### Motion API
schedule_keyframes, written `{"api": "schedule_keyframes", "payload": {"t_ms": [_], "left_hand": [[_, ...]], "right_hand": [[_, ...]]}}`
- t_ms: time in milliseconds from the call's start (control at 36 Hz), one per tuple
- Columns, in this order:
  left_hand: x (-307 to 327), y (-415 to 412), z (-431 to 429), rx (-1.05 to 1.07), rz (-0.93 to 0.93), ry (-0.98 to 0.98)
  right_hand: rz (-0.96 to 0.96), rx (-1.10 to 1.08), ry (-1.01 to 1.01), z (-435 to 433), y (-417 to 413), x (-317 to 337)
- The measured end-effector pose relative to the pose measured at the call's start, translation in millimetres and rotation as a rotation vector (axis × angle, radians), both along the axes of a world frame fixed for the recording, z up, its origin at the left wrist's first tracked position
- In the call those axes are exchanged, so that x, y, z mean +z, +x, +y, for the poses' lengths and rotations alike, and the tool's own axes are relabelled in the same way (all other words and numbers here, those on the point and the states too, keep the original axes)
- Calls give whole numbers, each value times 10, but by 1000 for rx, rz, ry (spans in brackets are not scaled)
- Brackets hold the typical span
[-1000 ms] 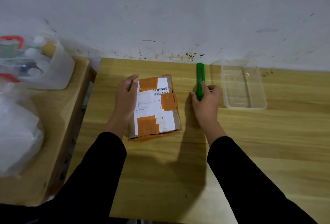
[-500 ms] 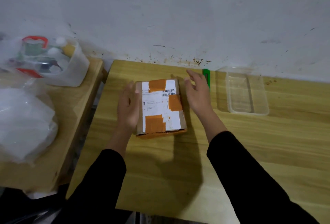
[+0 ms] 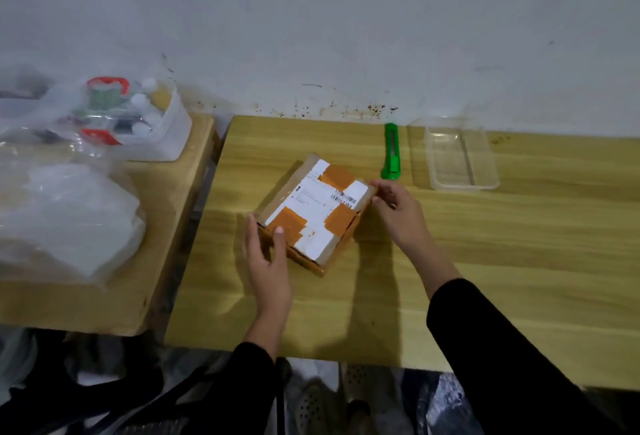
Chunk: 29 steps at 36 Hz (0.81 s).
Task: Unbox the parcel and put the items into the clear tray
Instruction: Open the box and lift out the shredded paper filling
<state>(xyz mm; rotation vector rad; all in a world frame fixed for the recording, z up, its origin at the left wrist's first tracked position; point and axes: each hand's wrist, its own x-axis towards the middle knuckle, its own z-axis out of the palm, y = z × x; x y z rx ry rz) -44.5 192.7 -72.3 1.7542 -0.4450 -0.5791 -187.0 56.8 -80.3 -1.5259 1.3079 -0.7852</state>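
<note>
A brown cardboard parcel (image 3: 313, 213) with a white label and orange tape patches lies turned at an angle on the wooden table (image 3: 450, 261). My left hand (image 3: 266, 261) grips its near left corner, thumb on top. My right hand (image 3: 398, 213) holds its far right corner with the fingertips. The parcel is sealed. A green utility knife (image 3: 390, 152) lies on the table behind my right hand, free of both hands. The clear tray (image 3: 485, 171) stands empty at the back, right of the knife.
A second wooden surface (image 3: 114, 296) at the left carries a white tub of bottles (image 3: 138, 123) and a bulky plastic bag (image 3: 59, 213). A narrow gap separates it from the table. A stained wall runs along the back. Shoes and bags lie on the floor below.
My right hand left the green knife and came to the parcel. Both hands have taken hold of the parcel and rotated it clockwise to an angle.
</note>
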Motion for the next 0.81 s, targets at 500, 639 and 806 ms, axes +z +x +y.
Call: {"api": "schedule_keyframes", "payload": {"t_ms": [500, 639, 806], "left_hand": [[-43, -276, 5, -310, 440, -166], [-48, -324, 54, -302, 414, -161], [-25, -289, 57, -305, 443, -121]], "right_hand": [[208, -33, -430, 1256, -941, -70], [267, 164, -552, 1183, -913, -61], [271, 242, -578, 1134, -917, -85]]}}
